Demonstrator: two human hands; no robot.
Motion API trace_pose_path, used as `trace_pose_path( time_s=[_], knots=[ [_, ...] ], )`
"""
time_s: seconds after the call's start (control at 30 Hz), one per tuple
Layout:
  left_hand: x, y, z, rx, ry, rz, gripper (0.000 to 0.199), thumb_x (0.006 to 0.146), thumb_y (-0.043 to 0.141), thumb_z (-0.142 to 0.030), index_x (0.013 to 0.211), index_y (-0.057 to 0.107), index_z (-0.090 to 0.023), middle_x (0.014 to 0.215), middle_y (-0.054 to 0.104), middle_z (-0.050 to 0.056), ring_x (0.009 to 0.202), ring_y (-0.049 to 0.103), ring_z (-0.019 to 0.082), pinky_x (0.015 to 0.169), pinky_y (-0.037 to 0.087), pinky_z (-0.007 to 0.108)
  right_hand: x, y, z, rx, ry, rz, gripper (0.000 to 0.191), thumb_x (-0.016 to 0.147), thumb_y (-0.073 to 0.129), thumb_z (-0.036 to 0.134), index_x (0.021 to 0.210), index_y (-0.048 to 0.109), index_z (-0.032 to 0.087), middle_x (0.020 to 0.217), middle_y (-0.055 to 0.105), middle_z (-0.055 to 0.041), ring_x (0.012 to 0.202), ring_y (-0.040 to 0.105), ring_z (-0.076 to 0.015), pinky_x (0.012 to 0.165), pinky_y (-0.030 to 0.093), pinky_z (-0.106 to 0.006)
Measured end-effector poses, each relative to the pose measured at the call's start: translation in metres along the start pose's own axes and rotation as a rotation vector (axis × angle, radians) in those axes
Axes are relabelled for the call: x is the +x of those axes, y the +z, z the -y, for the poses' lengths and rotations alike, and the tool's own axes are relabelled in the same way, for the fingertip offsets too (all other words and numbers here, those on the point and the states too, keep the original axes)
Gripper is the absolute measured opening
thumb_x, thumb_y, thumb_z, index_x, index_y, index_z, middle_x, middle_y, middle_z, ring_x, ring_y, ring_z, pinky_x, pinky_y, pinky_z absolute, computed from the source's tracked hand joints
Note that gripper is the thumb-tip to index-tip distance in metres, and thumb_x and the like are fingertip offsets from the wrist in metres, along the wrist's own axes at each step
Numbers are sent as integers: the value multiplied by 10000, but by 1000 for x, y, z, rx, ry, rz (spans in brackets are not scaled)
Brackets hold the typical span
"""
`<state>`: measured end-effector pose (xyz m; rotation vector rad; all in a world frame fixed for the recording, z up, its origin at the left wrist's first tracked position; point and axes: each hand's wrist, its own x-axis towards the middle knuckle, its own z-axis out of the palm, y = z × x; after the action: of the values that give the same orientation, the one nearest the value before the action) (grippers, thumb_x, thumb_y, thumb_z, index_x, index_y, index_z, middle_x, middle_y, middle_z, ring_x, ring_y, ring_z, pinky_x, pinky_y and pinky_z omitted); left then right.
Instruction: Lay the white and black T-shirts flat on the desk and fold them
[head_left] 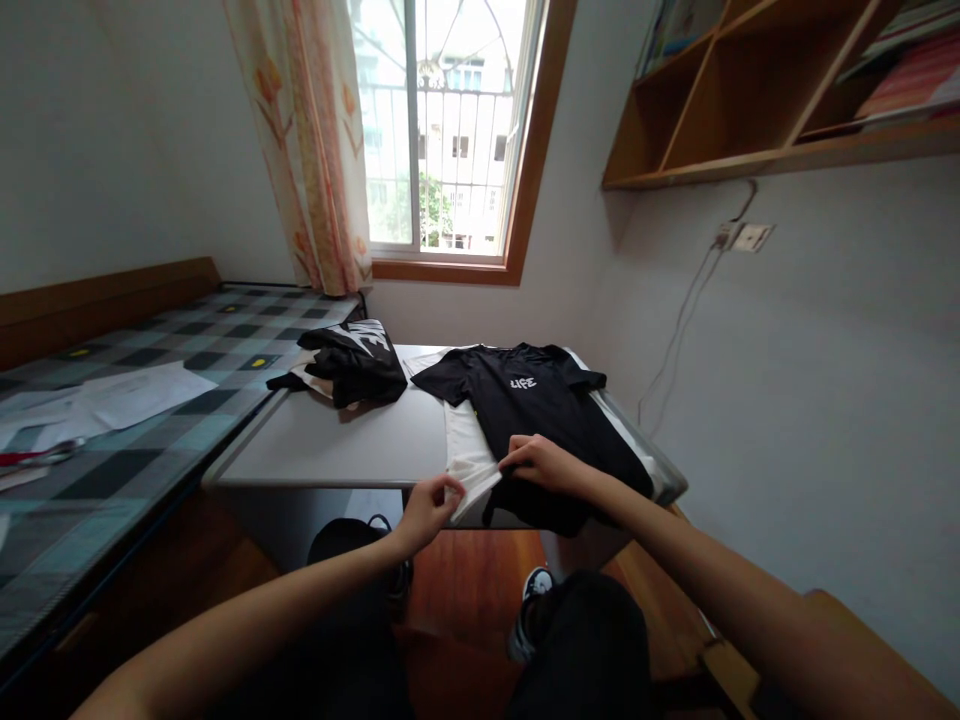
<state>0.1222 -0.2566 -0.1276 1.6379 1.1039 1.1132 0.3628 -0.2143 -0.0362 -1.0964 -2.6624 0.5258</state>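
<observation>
A black T-shirt (555,410) with small white lettering lies spread over a white shirt (466,437) at the right part of the table (337,445). My left hand (429,515) pinches the white shirt's near edge, which is lifted at the table's front. Just right of it, my right hand (541,462) is closed at the same white edge, beside the black T-shirt's side. Whether its fingers also hold black fabric cannot be made out. The near end of the black T-shirt droops over the table's front edge.
A crumpled black garment with white letters (367,365) sits at the table's back left. Papers (112,400) lie on the checked bed (172,350) to the left. A wooden shelf (697,165) hangs at upper right, with cables (679,330) running down the wall below.
</observation>
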Motion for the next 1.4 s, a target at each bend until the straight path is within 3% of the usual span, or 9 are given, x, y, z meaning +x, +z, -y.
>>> trace_pose_path(
  time_s=[0.17,0.33,0.47,0.57,0.67,0.77,1.0,1.2,1.4],
  knots=[
    [-11,-3,11,240,101,86,240,767,513,-135,762,753,-151,762,578,26,621,497,95,568,370,196,2,-39,-2,158,50,40,205,830,630,268,954,778,199,745,565,-16,665,508,-118,635,410,-248],
    [-23,6,26,377,27,424,302,730,499,-49,856,753,-153,710,655,21,584,570,111,571,431,202,20,-74,4,191,108,-44,306,831,614,380,1017,761,186,807,628,-34,741,535,-143,707,434,-278],
    [-24,4,21,519,51,636,348,745,617,-127,1068,716,-207,834,731,43,739,666,179,676,495,256,43,-71,13,301,86,83,395,794,655,421,1096,728,176,887,695,-44,824,591,-164,764,461,-291],
    [-12,-14,2,533,-30,991,402,672,777,-324,1062,721,-242,784,737,31,671,678,198,623,519,278,54,-57,12,431,59,292,522,765,692,428,1214,662,164,998,711,-68,898,628,-176,811,479,-294],
    [10,-38,-24,275,-176,1237,421,693,759,-483,1025,738,-225,721,725,26,587,671,188,537,518,268,56,-53,-10,407,131,219,516,795,660,429,1222,647,140,1019,707,-86,909,634,-179,827,486,-299],
    [45,-55,-41,74,-198,1052,447,775,674,-526,1044,725,-174,773,728,60,647,686,185,583,537,271,55,-63,-48,264,276,37,409,837,615,379,1157,673,131,981,709,-88,882,636,-185,807,489,-302],
    [164,-53,-22,447,112,130,230,846,578,-274,969,717,-137,969,699,84,828,661,178,761,531,284,54,-60,-138,-174,501,-206,350,892,552,367,1148,680,165,1142,660,-129,1029,606,-244,902,449,-326],
    [210,-40,7,741,326,103,283,888,560,-322,1122,678,-212,1210,604,87,1130,564,215,1015,409,342,51,-34,-173,-461,550,-150,524,918,440,532,1309,578,211,1231,564,-162,1125,529,-299,905,423,-400],
    [220,-36,19,903,371,187,393,936,481,-431,1277,581,-264,1360,525,77,1274,444,239,1080,285,417,59,-49,-186,-434,474,-130,424,931,427,499,1131,669,213,1095,607,-118,990,588,-230,837,429,-305]
  ],
)
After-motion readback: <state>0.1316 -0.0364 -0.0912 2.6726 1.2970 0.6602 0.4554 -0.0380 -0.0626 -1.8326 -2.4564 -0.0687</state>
